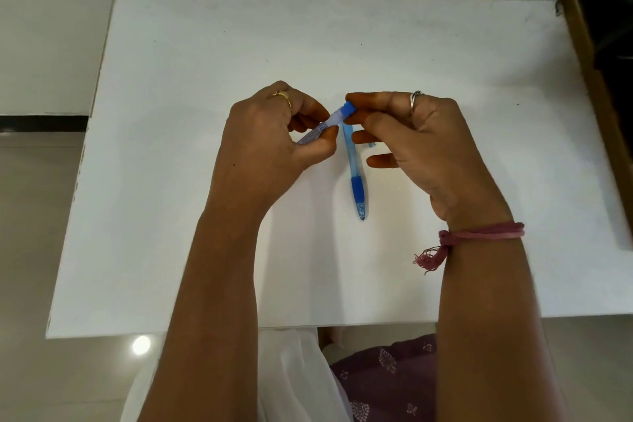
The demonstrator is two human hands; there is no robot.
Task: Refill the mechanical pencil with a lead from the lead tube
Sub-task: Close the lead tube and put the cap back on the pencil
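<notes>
Left hand (274,134) grips the clear labelled lead tube (322,127); right hand (411,134) pinches its blue cap (349,109). Blue translucent mech. pencil (356,178) lies below the cap on the white desk (205,44), not yet refilled.

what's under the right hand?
Beneath the right hand, the mechanical pencil lies on the white table, tip toward the person. A small bluish piece peeks out beside it. The pencil's far end is hidden behind the lead tube's blue cap.
</notes>
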